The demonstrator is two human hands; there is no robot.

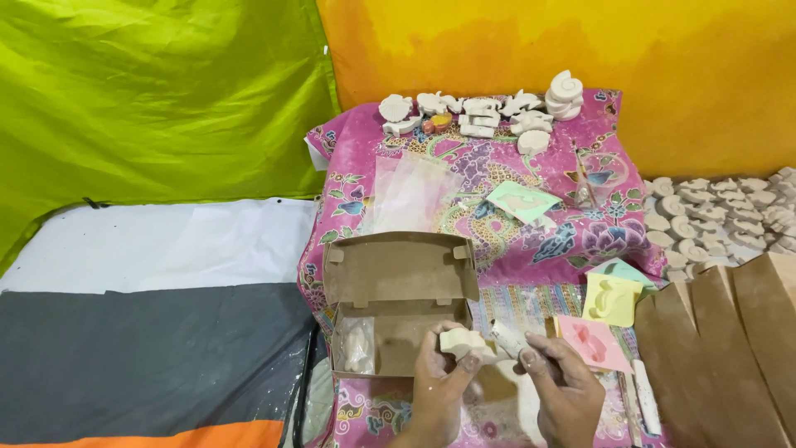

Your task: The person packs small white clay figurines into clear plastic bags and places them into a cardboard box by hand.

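Both hands hold plaster pieces (461,341) (above open cardboard box (398,303)).

Both forearms cut by bottom edge, brown paper bags (730,357) cut at right edge, wrapped item in cardboard box (398,286) unclear.

low table (332,162) — pink floral cloth | open cardboard box (398,286) | plaster casts (485,112) | coloured moulds (612,300)

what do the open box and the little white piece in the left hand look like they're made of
The open box looks like plain brown cardboard: matte, with fold lines and tab slots in its lid. The small piece in the left hand looks like cast plaster or unglazed clay, chalky off-white and matte; which one is unclear.
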